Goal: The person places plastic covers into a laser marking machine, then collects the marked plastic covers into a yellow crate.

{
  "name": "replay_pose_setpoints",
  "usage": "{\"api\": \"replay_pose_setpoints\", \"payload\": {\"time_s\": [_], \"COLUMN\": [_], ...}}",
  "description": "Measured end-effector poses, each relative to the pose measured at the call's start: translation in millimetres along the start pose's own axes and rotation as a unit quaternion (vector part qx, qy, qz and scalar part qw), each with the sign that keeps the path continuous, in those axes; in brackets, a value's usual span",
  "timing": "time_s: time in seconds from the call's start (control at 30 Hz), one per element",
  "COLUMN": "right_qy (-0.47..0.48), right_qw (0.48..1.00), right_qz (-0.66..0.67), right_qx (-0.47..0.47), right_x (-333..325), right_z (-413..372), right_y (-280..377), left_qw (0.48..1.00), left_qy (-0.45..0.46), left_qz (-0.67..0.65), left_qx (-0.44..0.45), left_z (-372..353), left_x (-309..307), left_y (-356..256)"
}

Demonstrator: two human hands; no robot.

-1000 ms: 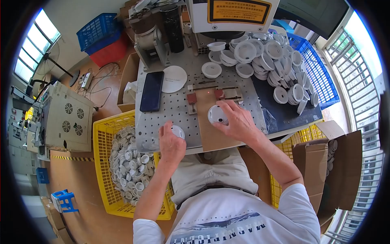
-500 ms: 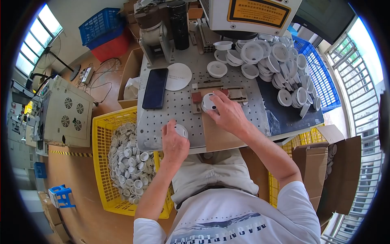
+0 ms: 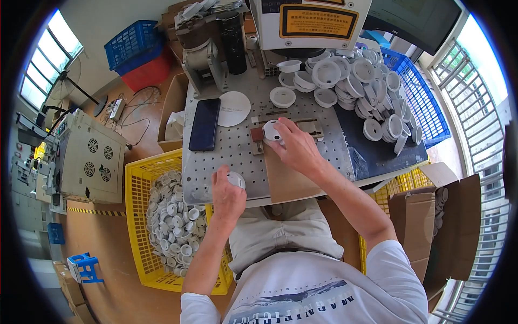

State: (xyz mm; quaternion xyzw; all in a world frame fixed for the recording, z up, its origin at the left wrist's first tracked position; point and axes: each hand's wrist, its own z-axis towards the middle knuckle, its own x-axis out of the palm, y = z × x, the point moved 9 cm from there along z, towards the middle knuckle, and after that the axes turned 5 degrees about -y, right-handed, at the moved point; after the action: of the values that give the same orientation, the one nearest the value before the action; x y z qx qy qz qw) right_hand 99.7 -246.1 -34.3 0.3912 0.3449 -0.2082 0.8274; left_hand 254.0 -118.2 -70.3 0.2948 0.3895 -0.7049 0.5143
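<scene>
My right hand (image 3: pixel 294 146) has its fingers closed on a round white part (image 3: pixel 272 131), which sits at the small fixture (image 3: pixel 310 128) beside a reddish-brown block (image 3: pixel 257 133). Nearer the table's front edge, my left hand (image 3: pixel 227 193) grips another round white part (image 3: pixel 236 181). A sheet of brown cardboard (image 3: pixel 288 181) lies below the fixture and under my right wrist. To the left, a dark phone (image 3: pixel 205 124) rests next to a white disc (image 3: pixel 234 108) on the perforated metal plate (image 3: pixel 199 175).
Many white rings (image 3: pixel 364 89) are heaped at the right, by a blue basket (image 3: pixel 426 102). A yellow crate (image 3: pixel 137 227) of small white parts stands at the left. The machine head (image 3: pixel 310 24) overhangs the back; an open carton (image 3: pixel 413 224) is at lower right.
The whole view has shifted slightly. My right hand has tilted the white part a little at the fixture. My left hand still holds its part near the front edge.
</scene>
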Motion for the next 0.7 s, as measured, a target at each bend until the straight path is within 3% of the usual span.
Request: {"api": "replay_pose_setpoints", "payload": {"time_s": [0.1,0.13,0.17,0.2,0.27,0.3,0.37,0.47,0.53,0.7], "right_qy": [-0.02,-0.035,-0.05,-0.087,-0.15,-0.176,-0.143,-0.104,-0.095,-0.138], "right_qw": [0.998,0.993,0.983,0.978,0.964,0.949,0.942,0.937,0.942,0.965], "right_qz": [0.031,0.022,0.014,-0.019,-0.14,-0.226,-0.253,-0.27,-0.259,-0.182], "right_qx": [0.053,0.114,0.175,0.188,0.166,0.132,0.167,0.194,0.19,0.127], "right_x": [-42.9,-58.4,-75.0,-97.9,-137.7,-151.2,-160.2,-159.3,-155.6,-167.4], "right_z": [-18.9,-28.2,-39.4,-48.3,-67.5,-75.6,-88.6,-99.2,-99.4,-92.1], "right_y": [-18.7,-42.0,-68.0,-85.8,-119.1,-130.1,-154.4,-178.3,-182.1,-141.3], "left_qw": [0.996,0.994,0.982,0.963,0.936,0.937,0.923,0.942,0.957,0.998], "left_qy": [-0.015,-0.035,-0.043,-0.051,-0.08,-0.076,-0.042,-0.076,-0.074,-0.053], "left_qz": [-0.009,0.011,0.01,0.009,0.109,0.109,0.236,0.215,0.111,0.009], "left_qx": [-0.084,-0.101,-0.184,-0.266,-0.326,-0.324,-0.301,-0.245,-0.259,-0.032], "left_z": [-30.8,-46.0,-60.1,-77.1,-120.4,-129.9,-132.5,-97.2,-50.5,57.9], "left_x": [-29.9,-44.8,-61.1,-77.9,-99.6,-109.3,-124.4,-126.9,-111.7,-35.3], "left_y": [44.3,66.8,97.7,129.8,200.4,218.1,232.4,215.8,185.2,55.4]}}
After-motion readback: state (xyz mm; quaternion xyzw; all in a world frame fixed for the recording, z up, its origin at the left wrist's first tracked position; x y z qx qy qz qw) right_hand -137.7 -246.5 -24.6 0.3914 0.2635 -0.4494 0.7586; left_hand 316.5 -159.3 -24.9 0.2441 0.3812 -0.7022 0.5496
